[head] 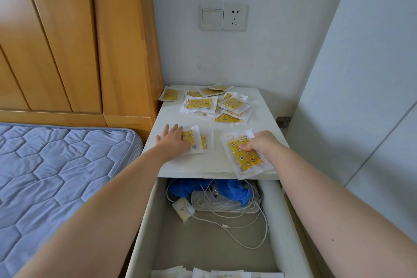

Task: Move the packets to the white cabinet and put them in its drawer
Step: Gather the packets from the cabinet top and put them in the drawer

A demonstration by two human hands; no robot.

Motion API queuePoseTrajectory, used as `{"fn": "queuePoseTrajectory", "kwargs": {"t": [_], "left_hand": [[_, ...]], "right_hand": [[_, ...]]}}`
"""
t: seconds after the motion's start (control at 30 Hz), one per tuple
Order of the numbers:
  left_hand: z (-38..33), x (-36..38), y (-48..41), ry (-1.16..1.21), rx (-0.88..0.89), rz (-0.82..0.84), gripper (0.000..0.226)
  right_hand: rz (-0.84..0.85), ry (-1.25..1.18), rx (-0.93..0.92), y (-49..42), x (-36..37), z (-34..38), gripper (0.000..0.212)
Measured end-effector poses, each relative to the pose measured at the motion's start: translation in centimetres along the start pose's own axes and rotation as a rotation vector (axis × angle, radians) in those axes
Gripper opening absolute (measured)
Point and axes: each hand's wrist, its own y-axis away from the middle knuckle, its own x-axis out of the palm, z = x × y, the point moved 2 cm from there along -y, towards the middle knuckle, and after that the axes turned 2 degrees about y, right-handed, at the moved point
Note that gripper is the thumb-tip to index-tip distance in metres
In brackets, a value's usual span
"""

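Pale packets (203,274) lie at the near end of the open white drawer (146,221), below the white cabinet top (191,167).
Right hand (261,143) pinches a clear-edged rectangular sachet with a yellow star-printed centre (246,156); its long axis slants far-left to near-right and its near end overhangs the drawer. Left hand (173,140) rests flat-fingered on similar sachets (204,141); a loose pile (216,106) lies behind.
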Motion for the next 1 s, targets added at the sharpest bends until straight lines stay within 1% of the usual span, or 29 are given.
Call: {"fn": "queuePoseTrajectory", "kwargs": {"t": [0.03, 0.1, 0.17, 0.23, 0.3, 0.33, 0.43, 0.47, 0.53, 0.6, 0.7, 0.83, 1.0], "left_hand": [[-0.1, -0.3, -0.3, 0.008, 0.018, 0.046, 0.067], [-0.2, -0.9, -0.8, 0.01, 0.054, 0.103, 0.066], [-0.5, -1.4, -0.9, -0.047, 0.086, 0.138, 0.068], [-1.2, -1.9, -1.0, -0.118, 0.115, 0.141, 0.071], [-2.1, -2.3, -1.2, -0.196, 0.161, 0.104, 0.072], [-2.5, -2.3, -1.3, -0.219, 0.176, 0.098, 0.076], [-3.2, -2.0, -1.7, -0.276, 0.17, 0.167, 0.1], [-3.3, -1.7, -1.7, -0.325, 0.166, 0.195, 0.103], [-3.8, -1.4, -1.7, -0.416, 0.163, 0.222, 0.099], [-4.3, -1.4, -1.8, -0.453, 0.167, 0.209, 0.093], [-4.6, -1.5, -1.9, -0.516, 0.16, 0.188, 0.096], [-4.1, -1.7, -2.1, -0.443, 0.147, 0.233, 0.101], [-4.7, -1.8, -2.2, -0.475, 0.146, 0.228, 0.096]], "right_hand": [[0.008, -0.016, -0.008, -0.1, 0.0, 0.0, 0.052], [0.033, -0.07, -0.028, -0.3, 0.0, -0.3, 0.038], [0.055, -0.153, -0.046, -0.4, -0.1, -0.6, 0.025], [0.057, -0.195, -0.06, -0.6, -0.3, -1.1, 0.019], [0.061, -0.204, -0.084, -0.5, -0.3, -1.2, 0.021], [0.063, -0.207, -0.093, -0.4, -0.3, -1.3, 0.026], [0.062, -0.207, -0.118, -0.1, -0.3, -1.3, 0.034], [0.057, -0.202, -0.127, 0.0, -0.3, -1.4, 0.035], [0.049, -0.193, -0.149, 0.1, -0.3, -1.4, 0.033], [0.038, -0.192, -0.172, 0.3, -0.3, -1.5, 0.029], [0.036, -0.2, -0.194, 0.4, -0.4, -1.8, 0.029], [0.039, -0.204, -0.206, 0.3, -0.4, -1.9, 0.027], [0.028, -0.211, -0.218, 0.2, -0.3, -1.9, 0.018]]}}
